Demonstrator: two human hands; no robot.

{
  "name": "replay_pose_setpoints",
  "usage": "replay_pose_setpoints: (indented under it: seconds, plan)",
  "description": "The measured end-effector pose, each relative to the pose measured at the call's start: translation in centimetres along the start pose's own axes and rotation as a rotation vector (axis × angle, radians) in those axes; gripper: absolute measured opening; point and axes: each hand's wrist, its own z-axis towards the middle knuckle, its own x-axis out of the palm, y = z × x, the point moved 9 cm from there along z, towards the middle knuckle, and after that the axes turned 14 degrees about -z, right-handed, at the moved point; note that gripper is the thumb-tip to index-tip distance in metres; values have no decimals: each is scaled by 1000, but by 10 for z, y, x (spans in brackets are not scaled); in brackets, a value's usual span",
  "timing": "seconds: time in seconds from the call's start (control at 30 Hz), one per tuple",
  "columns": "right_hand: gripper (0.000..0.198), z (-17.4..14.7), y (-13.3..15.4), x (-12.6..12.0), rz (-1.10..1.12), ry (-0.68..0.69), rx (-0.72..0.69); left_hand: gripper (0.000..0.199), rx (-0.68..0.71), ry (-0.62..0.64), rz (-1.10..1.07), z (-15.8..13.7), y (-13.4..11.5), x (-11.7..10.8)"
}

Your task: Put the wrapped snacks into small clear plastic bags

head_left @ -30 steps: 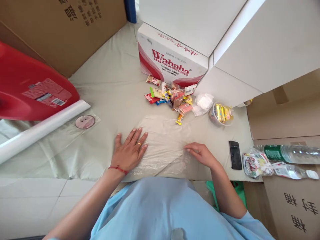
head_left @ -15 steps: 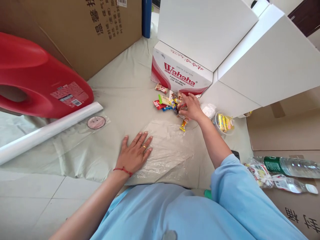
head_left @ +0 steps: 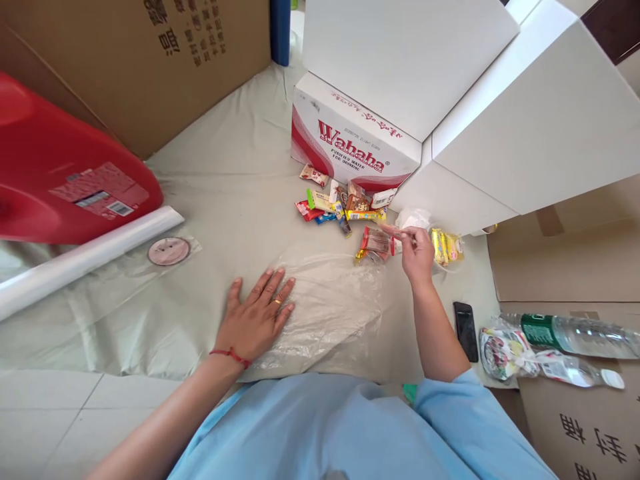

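Packet (head_left: 376, 241), red-ended, lies right of frame center beside your right hand (head_left: 418, 255), grip unclear; your left hand (head_left: 255, 321), well apart, lies flat against clear film (head_left: 335, 313). Probably light, slick, crushable: pinch one end.

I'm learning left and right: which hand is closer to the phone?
Right. The right hand is beyond the phone and to its left; the left hand lies farther left.

"What's around that Wahaha carton (head_left: 356, 143) on the counter (head_left: 220, 193)?"

"Facing it, I see snack packets (head_left: 320, 199) just before it, a plastic sheet (head_left: 330, 313) farther out in front."

"And either side of it?"

"Left, the jug (head_left: 75, 167) and roll (head_left: 90, 261); right and forward, a tub (head_left: 448, 270), then the phone (head_left: 466, 331)."
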Motion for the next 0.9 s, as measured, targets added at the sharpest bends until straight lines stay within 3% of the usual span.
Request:
replay_pose_setpoints:
  seconds: [0.07,0.17,0.3,0.4,0.5,0.6,0.67,0.77,0.9]
  plan:
    - [22,-7,2,0,220,46,150,58,-14,14,4,-1,-3,4]
    - [26,-45,27,28,505,322,255,61,-49,30,-4,-3,-9,10]
    - [26,-112,58,61,507,633,241,62,-89,30,-14,-5,-15,13]
    - [21,-128,59,53,150,576,87,61,-88,29,8,-5,-17,14]
    - [36,-122,65,33,-120,425,-144,61,-83,38,43,-5,-18,14]
    - [49,-128,89,41,-114,532,-434,60,-87,51,49,-5,-15,13]
    - [50,-137,98,53,-138,630,-544,61,-92,59,34,-3,-11,10]
    - [45,-147,95,65,-192,671,-554,60,-82,73,12,0,-3,4]
    - [49,-154,75,60,-209,645,-491,58,-39,68,26,1,1,0]
